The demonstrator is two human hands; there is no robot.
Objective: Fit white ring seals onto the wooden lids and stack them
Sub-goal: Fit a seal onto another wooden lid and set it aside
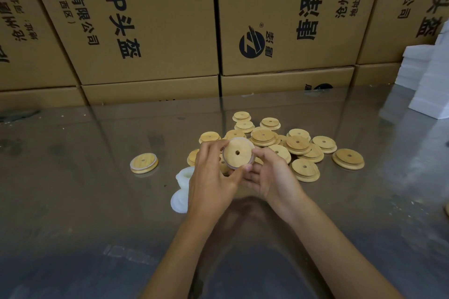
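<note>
A round wooden lid (237, 153) with a centre hole is held up above the table by both hands, a translucent white ring seal around its edge. My left hand (211, 172) grips its left side, thumb under the rim. My right hand (269, 172) pinches its right side. A pile of several bare wooden lids (298, 145) lies behind the hands. One lid with a seal fitted (143, 162) lies alone to the left. A heap of white ring seals (181, 189) sits left of my left hand, partly hidden by it.
The shiny metal table (97, 201) reflects the cardboard boxes (150, 31) stacked along its far edge. White foam blocks (430, 80) stand at the far right. A single lid (348, 158) lies at the pile's right end.
</note>
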